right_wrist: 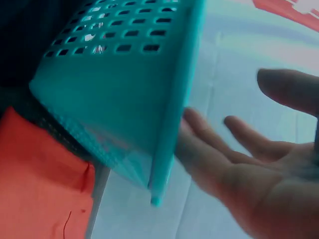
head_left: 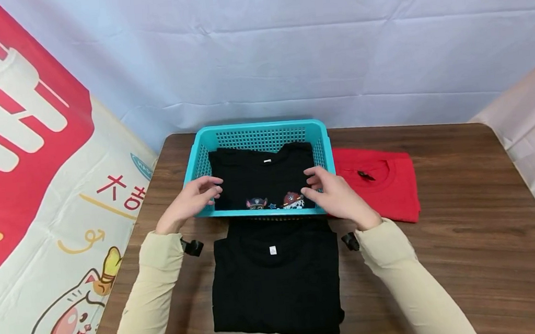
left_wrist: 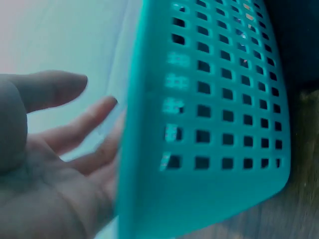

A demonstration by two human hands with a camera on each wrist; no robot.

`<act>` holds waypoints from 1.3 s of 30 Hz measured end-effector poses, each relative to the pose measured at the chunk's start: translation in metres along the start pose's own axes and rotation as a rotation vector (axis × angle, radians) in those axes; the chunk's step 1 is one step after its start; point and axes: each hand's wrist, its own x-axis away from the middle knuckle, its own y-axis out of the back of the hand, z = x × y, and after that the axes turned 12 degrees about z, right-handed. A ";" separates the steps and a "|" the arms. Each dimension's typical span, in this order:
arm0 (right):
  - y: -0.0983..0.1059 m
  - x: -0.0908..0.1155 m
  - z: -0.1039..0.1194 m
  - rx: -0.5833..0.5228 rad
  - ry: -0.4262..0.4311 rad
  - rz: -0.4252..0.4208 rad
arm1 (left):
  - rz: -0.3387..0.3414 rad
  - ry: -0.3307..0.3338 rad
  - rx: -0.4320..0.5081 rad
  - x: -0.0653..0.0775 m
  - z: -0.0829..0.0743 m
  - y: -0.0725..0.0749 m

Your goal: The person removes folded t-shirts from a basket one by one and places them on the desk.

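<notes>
A turquoise plastic basket stands at the back of the table. Inside it lies a folded black T-shirt with cartoon dog faces along its front edge. My left hand hovers over the basket's front left corner, fingers loosely bent, holding nothing. Over the front right corner is my right hand, likewise relaxed and without anything in it. Both wrist views show spread fingers by the basket rim; whether they touch it I cannot tell. In front of the basket lies more folded black clothing with a white neck label.
Right of the basket is a folded red T-shirt, partly behind my right hand. All this rests on a brown wooden table. A pale curtain hangs behind, and a printed cloth borders the left side.
</notes>
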 end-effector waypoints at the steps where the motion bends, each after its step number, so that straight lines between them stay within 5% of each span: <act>1: -0.003 -0.004 0.001 0.028 -0.017 0.013 | -0.008 0.031 -0.038 -0.004 0.000 -0.001; 6: -0.016 -0.022 0.004 0.147 -0.140 0.073 | -0.008 0.187 -0.230 -0.022 -0.003 -0.008; 16: -0.030 -0.043 0.003 0.190 -0.336 0.108 | 0.043 0.364 -0.358 -0.043 0.001 -0.019; 30: -0.028 -0.062 -0.006 0.082 -0.396 0.241 | 0.015 0.367 -0.138 -0.048 0.006 -0.015; 39: -0.023 -0.066 -0.012 -0.100 -0.361 0.228 | 0.038 0.364 -0.026 -0.053 0.013 -0.011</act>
